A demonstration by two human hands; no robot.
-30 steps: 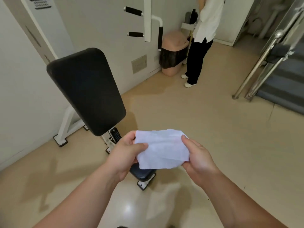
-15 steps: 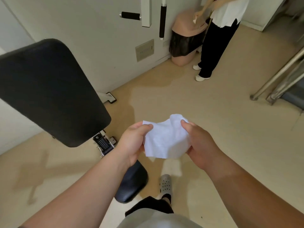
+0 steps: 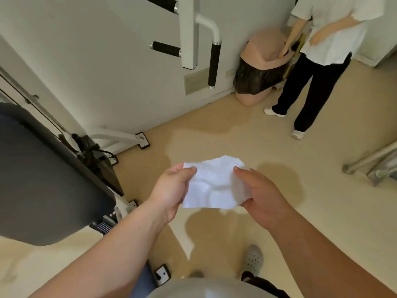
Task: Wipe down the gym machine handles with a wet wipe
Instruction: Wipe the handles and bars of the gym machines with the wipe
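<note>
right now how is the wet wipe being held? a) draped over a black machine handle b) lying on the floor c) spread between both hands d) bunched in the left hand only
c: the wet wipe is stretched between the left hand and the right hand, each pinching one side, in the air above the floor and clear of the black handles.

Left hand (image 3: 171, 190), right hand (image 3: 261, 195) pinch wet wipe (image 3: 211, 184).

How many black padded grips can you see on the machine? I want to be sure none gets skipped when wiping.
3: the top grip at the upper edge, partly cut off; the horizontal grip below it; the vertical grip right of the white post. More may lie out of view.
</note>
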